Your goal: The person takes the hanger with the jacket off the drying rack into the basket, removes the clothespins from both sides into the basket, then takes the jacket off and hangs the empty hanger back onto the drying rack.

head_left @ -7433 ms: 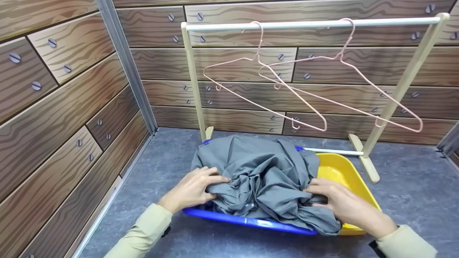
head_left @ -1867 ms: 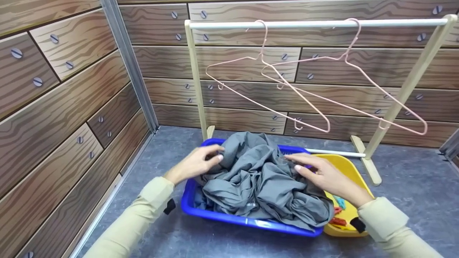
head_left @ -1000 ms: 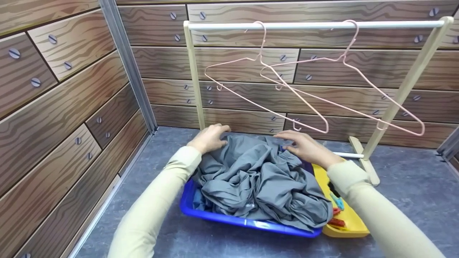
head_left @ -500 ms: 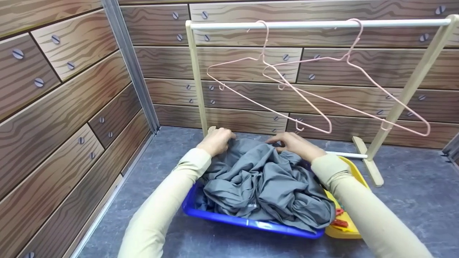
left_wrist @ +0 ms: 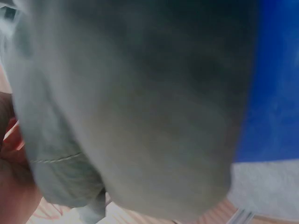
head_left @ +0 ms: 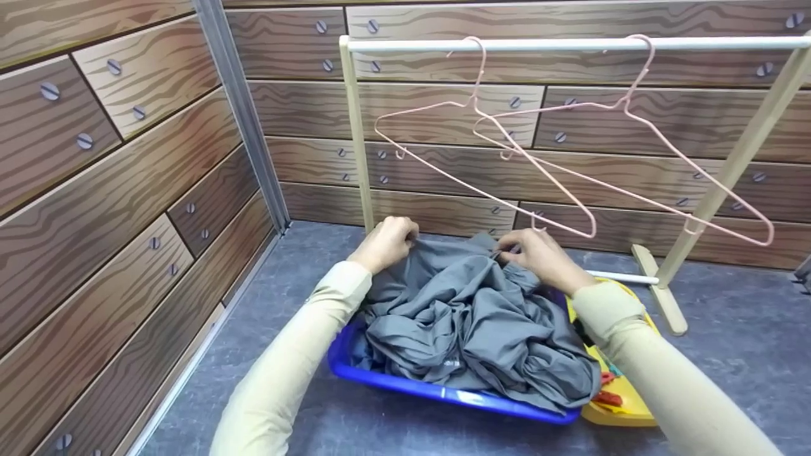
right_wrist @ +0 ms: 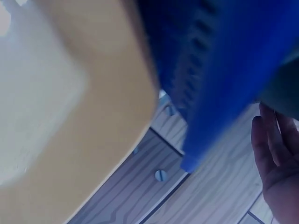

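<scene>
A crumpled grey garment point(head_left: 481, 323) is heaped in a blue basket point(head_left: 443, 391). At the heap's far left edge, my left hand point(head_left: 386, 242) holds a bit of the fabric, its fingertips partly hidden. My right hand point(head_left: 542, 258) pinches the cloth between thumb and fingers at the far right edge. In the left wrist view, the grey garment point(left_wrist: 154, 116) covers most of the picture, with a stitched seam near the hand. The right wrist view has my right hand point(right_wrist: 280, 163) at its right edge, fingers against the cloth, beyond the blue basket point(right_wrist: 219, 88).
A yellow tray point(head_left: 624, 415) with red clothespins point(head_left: 607, 398) sits against the basket's right side. Behind stands a rack with a white rail point(head_left: 570, 44), from which two pink hangers point(head_left: 538, 161) point(head_left: 671, 145) hang low over the basket. Wood-patterned walls point(head_left: 304, 107) close the back and left.
Both hands have moved from the near part of the heap to its far edge and taken hold of the cloth there. The garment's far edge now rises slightly between them.
</scene>
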{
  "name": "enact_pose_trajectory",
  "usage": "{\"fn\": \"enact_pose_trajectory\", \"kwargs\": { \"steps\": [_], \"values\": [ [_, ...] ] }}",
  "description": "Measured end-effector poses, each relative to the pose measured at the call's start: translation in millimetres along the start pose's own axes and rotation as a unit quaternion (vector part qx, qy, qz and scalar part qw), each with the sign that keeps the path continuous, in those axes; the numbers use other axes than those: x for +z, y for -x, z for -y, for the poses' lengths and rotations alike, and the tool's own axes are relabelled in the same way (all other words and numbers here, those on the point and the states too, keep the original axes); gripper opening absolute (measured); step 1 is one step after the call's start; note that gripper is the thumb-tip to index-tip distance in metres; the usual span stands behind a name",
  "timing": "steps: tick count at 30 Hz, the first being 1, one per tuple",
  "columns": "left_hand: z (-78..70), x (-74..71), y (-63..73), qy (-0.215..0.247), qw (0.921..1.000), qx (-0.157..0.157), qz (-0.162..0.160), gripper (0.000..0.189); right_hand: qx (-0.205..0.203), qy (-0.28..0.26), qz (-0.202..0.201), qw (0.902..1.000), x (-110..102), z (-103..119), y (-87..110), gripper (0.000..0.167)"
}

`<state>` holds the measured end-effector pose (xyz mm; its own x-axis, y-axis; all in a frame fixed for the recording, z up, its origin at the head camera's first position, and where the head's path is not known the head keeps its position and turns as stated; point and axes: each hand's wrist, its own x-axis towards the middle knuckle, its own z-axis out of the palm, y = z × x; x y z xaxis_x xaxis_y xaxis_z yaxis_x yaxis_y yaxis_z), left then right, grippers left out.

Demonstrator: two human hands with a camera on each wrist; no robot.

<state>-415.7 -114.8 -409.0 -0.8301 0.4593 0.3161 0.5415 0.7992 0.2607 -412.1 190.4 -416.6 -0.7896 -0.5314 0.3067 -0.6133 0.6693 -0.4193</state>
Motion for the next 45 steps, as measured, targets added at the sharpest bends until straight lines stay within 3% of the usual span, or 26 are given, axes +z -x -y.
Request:
{"fn": "enact_pose_trajectory", "kwargs": {
  "steps": [5, 11, 15, 18, 21, 25, 28, 32, 36, 40, 45],
  "values": [
    [-5.9, -12.4, 7.2, 0.058, 0.9981, 0.02, -0.003, 0.013, 0.014, -0.085, -0.025, 0.996, -9, 10, 18.1, 0.012],
    [-11.2, -22.4, 25.1, 0.151, 0.9872, 0.047, 0.013, 0.009, -0.017, -0.168, -0.043, 0.9847, -12, 19, 43.2, 0.011],
    [-15.4, -20.5, 37.9, 0.215, 0.9746, 0.041, 0.045, 0.004, -0.03, -0.21, -0.048, 0.976, -11, 20, 55.9, 0.012],
    [-19.3, -17.5, 45.0, 0.246, 0.9671, 0.018, 0.063, 0.004, -0.017, -0.213, -0.033, 0.9764, -9, 19, 61.4, 0.014],
    [-23.8, -14.8, 49.5, 0.226, 0.9711, 0.01, 0.076, 0.004, -0.008, -0.173, -0.005, 0.9849, -8, 18, 64.1, 0.015],
    [-29.6, -12.7, 54.9, 0.147, 0.9833, 0.045, 0.097, 0.009, -0.018, -0.122, 0.029, 0.992, -7, 17, 66.7, 0.017],
    [-33.1, -12.1, 61.7, 0.104, 0.9862, 0.08, 0.102, 0.016, -0.016, -0.121, 0.036, 0.9919, -9, 19, 72.3, 0.024],
    [-35.0, -12.8, 74.4, 0.054, 0.99, 0.099, 0.086, 0.021, 0.005, -0.133, 0.035, 0.9905, -14, 23, 87.3, 0.035],
    [-31.1, -16.8, 89.0, 0.01, 0.9931, 0.083, 0.083, 0.031, 0.024, -0.142, 0.021, 0.9893, -17, 26, 106.9, 0.04],
    [-20.8, -23.4, 103.4, 0.023, 0.9945, 0.053, 0.087, 0.048, 0.043, -0.153, -0.011, 0.9873, -17, 29, 131.6, 0.047],
    [-6.3, -25.7, 121.9, 0.073, 0.9941, 0.038, 0.071, 0.059, 0.074, -0.162, -0.089, 0.9798, -3, 41, 166.9, 0.058]
  ]
}}
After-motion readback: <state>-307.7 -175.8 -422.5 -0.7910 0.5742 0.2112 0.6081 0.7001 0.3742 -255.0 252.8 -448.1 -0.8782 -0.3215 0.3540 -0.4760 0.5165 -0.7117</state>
